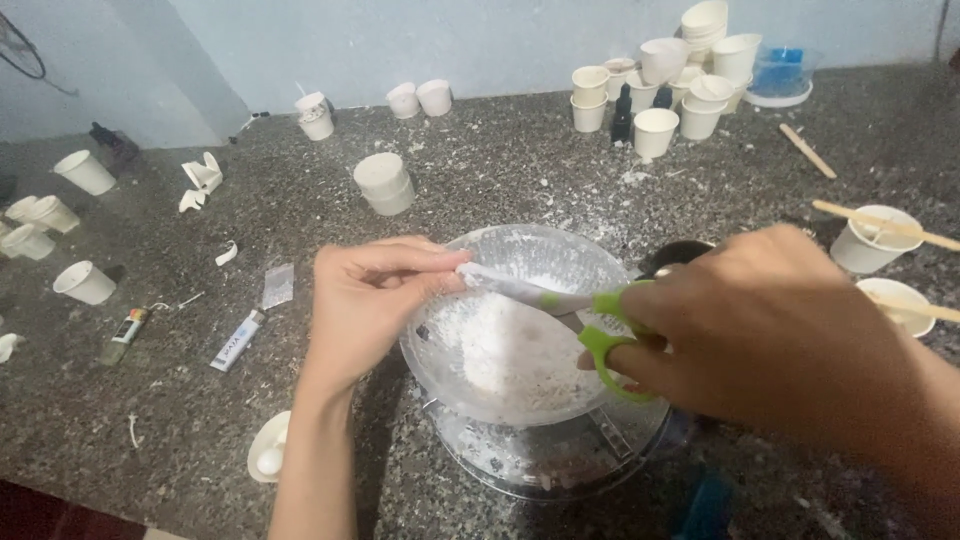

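Observation:
My right hand (760,335) grips green-handled scissors (600,325) whose powder-coated blades reach left over a clear plastic bowl (520,245) holding white powder (500,340). My left hand (375,300) pinches the blade tips, or something small at them, at the bowl's left rim; I cannot tell which. The bowl rests on a round clear scale or dish (540,460) on the speckled stone counter (200,420).
Several white paper cups (655,130) cluster at the back right, two stacked ones (385,183) stand behind the bowl, others (85,282) sit at the left. Cups with wooden sticks (875,238) are at the right. A lighter (236,341) and a small tube (125,330) lie left.

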